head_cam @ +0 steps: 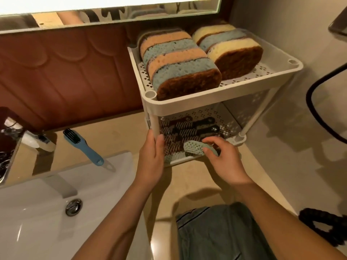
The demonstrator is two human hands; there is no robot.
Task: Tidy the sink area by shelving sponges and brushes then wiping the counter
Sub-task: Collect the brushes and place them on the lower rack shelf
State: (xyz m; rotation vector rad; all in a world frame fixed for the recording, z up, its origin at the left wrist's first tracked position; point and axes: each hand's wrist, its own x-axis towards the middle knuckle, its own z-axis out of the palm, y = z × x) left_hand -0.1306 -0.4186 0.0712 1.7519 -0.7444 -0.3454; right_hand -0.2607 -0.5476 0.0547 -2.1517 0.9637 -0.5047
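A white two-tier shelf rack [187, 102] stands on the beige counter. Its top tier holds several sponges [178, 72] on edge, orange, blue and yellow with brown scrub faces. The lower tier holds several brushes [187, 128] with black handles. My left hand [152, 156] grips the rack's front left post. My right hand [223, 158] holds a pale green brush [193, 148] at the front edge of the lower tier. One blue brush [84, 145] with black bristles lies on the counter behind the sink.
A white sink [47, 212] with a chrome drain and faucet [37, 141] fills the lower left. A grey-blue cloth [221, 233] lies at the counter's front edge. A black cord [317, 117] and a black coiled item [323, 226] sit at right. A mirror runs above.
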